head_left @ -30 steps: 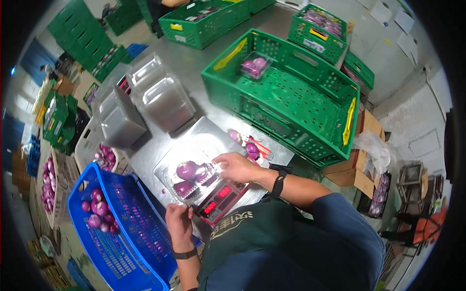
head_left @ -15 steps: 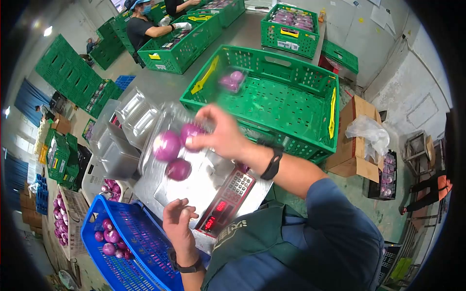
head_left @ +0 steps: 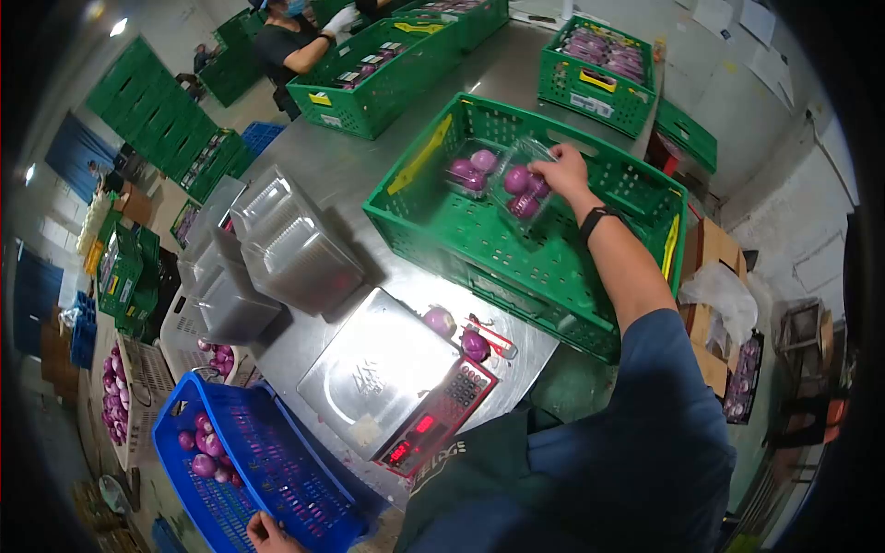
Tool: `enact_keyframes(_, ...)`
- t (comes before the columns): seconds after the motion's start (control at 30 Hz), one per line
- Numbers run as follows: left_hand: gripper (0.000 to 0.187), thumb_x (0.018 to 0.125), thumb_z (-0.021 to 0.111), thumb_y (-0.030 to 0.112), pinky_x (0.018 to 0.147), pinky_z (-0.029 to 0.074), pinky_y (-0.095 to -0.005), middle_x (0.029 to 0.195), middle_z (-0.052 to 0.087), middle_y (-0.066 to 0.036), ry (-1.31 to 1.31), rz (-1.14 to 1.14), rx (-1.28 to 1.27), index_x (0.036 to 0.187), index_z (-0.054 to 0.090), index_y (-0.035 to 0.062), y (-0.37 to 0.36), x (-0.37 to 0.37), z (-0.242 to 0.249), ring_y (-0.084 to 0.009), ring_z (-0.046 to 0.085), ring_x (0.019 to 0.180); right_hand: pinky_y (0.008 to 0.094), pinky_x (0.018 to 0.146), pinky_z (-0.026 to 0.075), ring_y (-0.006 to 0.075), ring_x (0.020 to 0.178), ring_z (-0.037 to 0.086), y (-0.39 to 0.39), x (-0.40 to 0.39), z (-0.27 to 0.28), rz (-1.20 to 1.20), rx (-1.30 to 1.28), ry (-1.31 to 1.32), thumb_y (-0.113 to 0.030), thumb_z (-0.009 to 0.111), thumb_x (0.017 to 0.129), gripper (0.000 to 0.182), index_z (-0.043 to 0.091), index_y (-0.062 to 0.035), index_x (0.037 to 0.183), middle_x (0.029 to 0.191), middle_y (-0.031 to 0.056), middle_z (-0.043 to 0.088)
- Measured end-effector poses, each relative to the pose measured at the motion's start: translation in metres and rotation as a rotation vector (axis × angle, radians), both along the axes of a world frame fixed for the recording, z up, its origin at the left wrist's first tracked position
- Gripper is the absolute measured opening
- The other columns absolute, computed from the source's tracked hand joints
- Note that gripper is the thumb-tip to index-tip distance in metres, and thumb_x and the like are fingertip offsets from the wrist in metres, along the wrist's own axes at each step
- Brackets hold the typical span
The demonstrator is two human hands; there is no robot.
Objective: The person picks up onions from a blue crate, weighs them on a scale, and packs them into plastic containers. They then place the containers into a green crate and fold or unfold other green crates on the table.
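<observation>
My right hand (head_left: 564,173) grips the edge of a clear plastic tray of red onions (head_left: 524,192) inside the large green crate (head_left: 525,256). Beside it, to the left, a second clear tray of onions (head_left: 473,170) lies in the crate. My left hand (head_left: 267,533) is low in the view, at the near rim of the blue basket (head_left: 313,498); its fingers are curled and partly seen, and whether they hold the rim is unclear. Several onions (head_left: 210,446) lie in that basket. Nothing rests on the plate of the scale (head_left: 369,373).
Stacked empty clear trays (head_left: 300,249) stand left of the scale. Two loose onions (head_left: 440,322) and a red cutter (head_left: 490,337) lie right of it. More filled green crates (head_left: 597,92) line the table's far side. A co-worker (head_left: 288,51) stands at the far left.
My right hand has carried the tray of onions from above the scale into the green crate. My left hand has dropped from beside the scale to the blue basket's near side.
</observation>
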State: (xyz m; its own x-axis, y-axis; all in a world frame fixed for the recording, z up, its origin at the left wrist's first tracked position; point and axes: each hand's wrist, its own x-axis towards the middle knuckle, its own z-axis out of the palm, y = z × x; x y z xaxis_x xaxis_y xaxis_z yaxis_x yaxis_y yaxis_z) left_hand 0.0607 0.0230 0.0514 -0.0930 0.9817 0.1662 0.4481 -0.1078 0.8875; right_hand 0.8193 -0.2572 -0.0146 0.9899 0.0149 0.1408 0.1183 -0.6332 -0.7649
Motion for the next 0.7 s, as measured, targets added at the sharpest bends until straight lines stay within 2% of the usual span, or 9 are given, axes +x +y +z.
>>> enact_keyframes(0.07, 0.021, 0.093, 0.075, 0.012, 0.076, 0.052, -0.0363, 0.089, 0.069, -0.012, 0.253, 0.073, 0.163, 0.1, 0.068, -0.0069, -0.008, -0.011, 0.002, -0.0216, 0.061, 0.079, 0.0399, 0.096, 0.052, 0.0338, 0.113, 0.063, -0.004, 0.021, -0.028, -0.023, 0.033, 0.112, -0.037, 0.089, 0.062, 0.069, 0.068, -0.0028, 0.119, 0.12, 0.0174, 0.064)
enact_keyframes(0.17, 0.024, 0.092, 0.077, 0.014, 0.081, 0.052, -0.0384, 0.091, 0.07, -0.015, 0.409, 0.193, 0.084, 0.098, 0.068, -0.0074, -0.02, -0.031, -0.005, -0.0233, 0.061, 0.081, 0.0395, 0.102, 0.05, 0.0367, 0.122, 0.058, 0.001, 0.04, -0.058, -0.084, -0.02, 0.018, -0.038, 0.088, 0.066, 0.078, 0.064, -0.0019, 0.13, 0.133, 0.0213, 0.058)
enact_keyframes(0.23, 0.042, 0.097, 0.071, 0.031, 0.087, 0.05, -0.0438, 0.098, 0.072, -0.023, 0.661, 0.272, -0.063, 0.105, 0.069, -0.01, -0.028, -0.03, -0.007, -0.0307, 0.063, 0.087, 0.0514, 0.111, 0.042, 0.0397, 0.139, 0.042, 0.005, 0.048, -0.095, -0.017, -0.22, -0.155, -0.041, 0.081, 0.081, 0.066, 0.061, -0.0094, 0.136, 0.148, 0.0228, 0.043)
enact_keyframes(0.3, 0.052, 0.1, 0.066, 0.04, 0.089, 0.049, -0.0469, 0.102, 0.072, -0.027, 0.88, 0.373, -0.195, 0.108, 0.069, -0.0111, -0.034, -0.023, -0.002, -0.0354, 0.065, 0.091, 0.0595, 0.111, 0.038, 0.0399, 0.143, 0.035, 0.02, 0.03, -0.105, 0.077, -0.344, -0.087, -0.041, 0.073, 0.088, 0.056, 0.061, -0.0123, 0.135, 0.149, 0.0212, 0.042)
enact_keyframes(0.4, 0.062, 0.101, 0.057, 0.051, 0.092, 0.047, -0.0524, 0.107, 0.071, -0.03, 0.764, 0.282, -0.122, 0.109, 0.07, -0.01, -0.02, -0.045, -0.025, -0.0395, 0.065, 0.1, 0.0606, 0.11, 0.038, 0.0394, 0.141, 0.036, 0.037, 0.032, -0.14, -0.018, -0.338, -0.272, -0.035, 0.064, 0.096, 0.045, 0.06, -0.0098, 0.133, 0.145, 0.0211, 0.045)
enact_keyframes(0.53, 0.051, 0.094, 0.073, 0.039, 0.094, 0.051, -0.0524, 0.119, 0.068, -0.027, 0.475, 0.309, -0.37, 0.12, 0.067, -0.0039, -0.005, -0.072, -0.037, -0.0377, 0.064, 0.112, 0.0602, 0.109, 0.039, 0.0396, 0.141, 0.037, 0.041, 0.035, -0.127, -0.06, -0.473, -0.179, -0.032, 0.062, 0.097, 0.044, 0.059, -0.0097, 0.135, 0.144, 0.0208, 0.047)
enact_keyframes(0.6, 0.033, 0.105, 0.059, 0.029, 0.065, 0.049, -0.0305, 0.084, 0.067, -0.004, 0.291, 0.154, -0.185, 0.097, 0.068, -0.001, 0.014, -0.103, -0.078, -0.0131, 0.06, 0.073, 0.0601, 0.109, 0.04, 0.0382, 0.141, 0.039, 0.05, 0.032, -0.105, -0.034, -0.574, -0.101, -0.032, 0.062, 0.097, 0.045, 0.059, -0.0096, 0.136, 0.147, 0.0188, 0.047)
enact_keyframes(0.63, 0.038, 0.106, 0.054, 0.03, 0.066, 0.048, -0.0311, 0.083, 0.068, -0.004, 0.286, 0.121, -0.194, 0.095, 0.068, -0.0032, 0.013, -0.11, -0.083, -0.0128, 0.058, 0.072, 0.0597, 0.108, 0.04, 0.0367, 0.14, 0.041, 0.061, 0.028, -0.089, -0.023, -0.636, -0.071, -0.031, 0.062, 0.097, 0.045, 0.059, -0.0094, 0.137, 0.148, 0.0174, 0.048)
enact_keyframes(0.7, 0.04, 0.108, 0.051, 0.029, 0.066, 0.046, -0.0315, 0.08, 0.067, -0.004, 0.214, 0.103, -0.222, 0.092, 0.067, -0.0047, 0.006, -0.086, -0.065, -0.0115, 0.054, 0.071, 0.0538, 0.107, 0.043, 0.0337, 0.134, 0.048, 0.084, 0.025, -0.068, 0.203, -0.448, -0.331, -0.031, 0.064, 0.095, 0.047, 0.06, -0.0043, 0.133, 0.142, 0.0179, 0.053)
